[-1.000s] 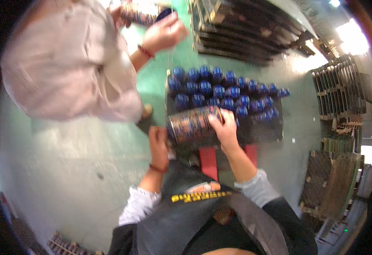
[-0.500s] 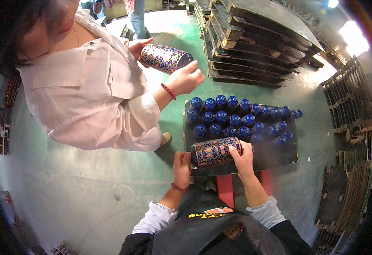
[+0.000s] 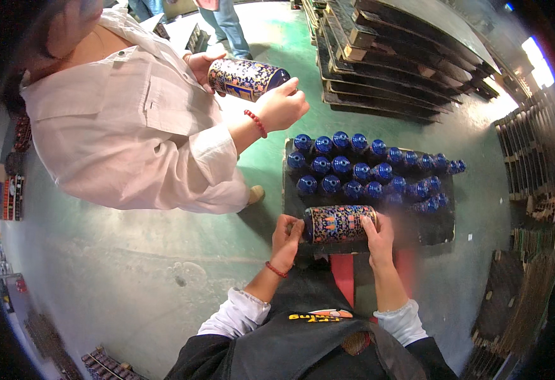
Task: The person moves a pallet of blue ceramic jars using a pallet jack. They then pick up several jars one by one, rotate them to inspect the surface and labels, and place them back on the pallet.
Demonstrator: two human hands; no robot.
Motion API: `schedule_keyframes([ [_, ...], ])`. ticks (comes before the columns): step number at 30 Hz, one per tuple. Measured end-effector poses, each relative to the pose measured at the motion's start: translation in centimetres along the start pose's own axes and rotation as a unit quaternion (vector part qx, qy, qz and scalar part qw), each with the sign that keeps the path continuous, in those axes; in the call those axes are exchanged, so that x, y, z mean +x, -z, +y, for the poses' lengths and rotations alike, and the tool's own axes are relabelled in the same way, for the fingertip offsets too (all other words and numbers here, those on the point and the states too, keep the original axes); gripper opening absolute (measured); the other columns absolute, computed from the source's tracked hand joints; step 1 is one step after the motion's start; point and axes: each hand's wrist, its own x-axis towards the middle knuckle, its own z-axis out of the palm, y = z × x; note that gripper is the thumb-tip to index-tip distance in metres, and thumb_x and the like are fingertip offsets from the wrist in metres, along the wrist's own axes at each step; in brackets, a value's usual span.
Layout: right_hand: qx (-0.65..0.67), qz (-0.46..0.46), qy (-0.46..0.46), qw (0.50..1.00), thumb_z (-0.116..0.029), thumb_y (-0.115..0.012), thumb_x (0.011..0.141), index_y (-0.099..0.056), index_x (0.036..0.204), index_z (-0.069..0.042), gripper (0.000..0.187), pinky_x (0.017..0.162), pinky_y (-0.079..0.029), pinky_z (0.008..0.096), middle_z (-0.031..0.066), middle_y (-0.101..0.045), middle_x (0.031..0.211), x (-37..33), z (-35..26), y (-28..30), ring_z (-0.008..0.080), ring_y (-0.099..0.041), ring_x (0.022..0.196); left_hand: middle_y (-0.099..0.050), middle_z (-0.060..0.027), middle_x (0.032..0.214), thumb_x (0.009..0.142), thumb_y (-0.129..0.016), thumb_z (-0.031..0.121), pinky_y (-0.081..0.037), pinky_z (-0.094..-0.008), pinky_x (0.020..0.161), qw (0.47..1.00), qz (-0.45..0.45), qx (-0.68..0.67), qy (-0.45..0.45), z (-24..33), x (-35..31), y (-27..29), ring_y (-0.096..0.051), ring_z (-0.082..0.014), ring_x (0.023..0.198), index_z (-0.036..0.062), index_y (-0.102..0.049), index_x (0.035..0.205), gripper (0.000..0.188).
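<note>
A dark blue bottle [image 3: 341,223] with a colourful patterned wrap lies sideways between my two hands. My left hand [image 3: 286,242] has its fingers closed around the bottle's plain blue left end. At the other end, my right hand [image 3: 380,239] grips it with the thumb on the patterned side. Just beyond stand several upright shiny blue bottles [image 3: 341,166] in rows on a low dark platform [image 3: 417,237]. To the left, a person in a pale shirt holds a similar patterned bottle [image 3: 242,79] in both hands.
Stacked dark pallets [image 3: 391,69] rise behind the bottles. More slatted stacks [image 3: 524,158] line the right side. Red bars [image 3: 343,278] show under the platform's near edge. The person in the pale shirt [image 3: 132,139] stands close on my left; another person's jeans [image 3: 227,28] appear farther back.
The bottle in my hands has come from a slight tilt to nearly level. The other person's bottle has turned, bringing a blue and gold patch into sight. The whole view has shifted somewhat.
</note>
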Motion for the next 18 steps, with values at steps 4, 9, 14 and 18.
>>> schedule_keyframes([
  [4,-0.017,-0.001,0.011,1.000,-0.019,-0.071,0.083,-0.065,0.100,0.000,0.026,0.083,-0.043,0.0324,0.0088,-0.055,0.096,0.3,0.7,1.1,0.0200,-0.053,0.091,-0.051,0.0024,0.080,0.095,-0.061,0.022,-0.040,-0.0212,0.063,0.994,0.022,0.077,-0.068,-0.3,-0.4,-1.1,-0.045,-0.0043,0.073,0.0072,-0.053,0.093,0.017],
  [9,0.021,-0.036,-0.009,0.999,-0.017,-0.070,0.084,-0.065,0.101,0.002,0.025,0.080,-0.043,0.0310,0.0062,-0.050,0.096,0.4,0.2,3.2,0.0166,-0.051,0.088,-0.053,0.0011,0.078,0.093,-0.063,0.020,-0.042,-0.0229,0.061,0.997,0.047,0.051,-0.020,-0.8,-1.7,-3.1,-0.047,-0.0064,0.069,0.0053,-0.053,0.092,0.018],
  [14,0.036,-0.046,-0.004,0.998,-0.016,-0.070,0.085,-0.065,0.102,0.001,0.024,0.079,-0.042,0.0296,0.0056,-0.050,0.095,0.6,1.0,5.5,0.0150,-0.051,0.087,-0.055,0.0018,0.079,0.093,-0.064,0.017,-0.043,-0.0223,0.061,0.998,0.044,0.008,-0.039,-1.6,-2.8,-5.2,-0.049,-0.0049,0.071,0.0050,-0.053,0.092,0.016],
  [18,0.076,-0.063,-0.007,0.995,-0.018,-0.069,0.086,-0.065,0.102,0.002,0.026,0.080,-0.043,0.0296,0.0057,-0.052,0.096,0.9,3.0,7.3,0.0151,-0.051,0.088,-0.055,0.0022,0.079,0.093,-0.063,0.017,-0.043,-0.0210,0.061,0.994,0.053,0.052,-0.080,-2.6,-4.0,-6.6,-0.049,-0.0036,0.071,0.0049,-0.053,0.092,0.016],
])
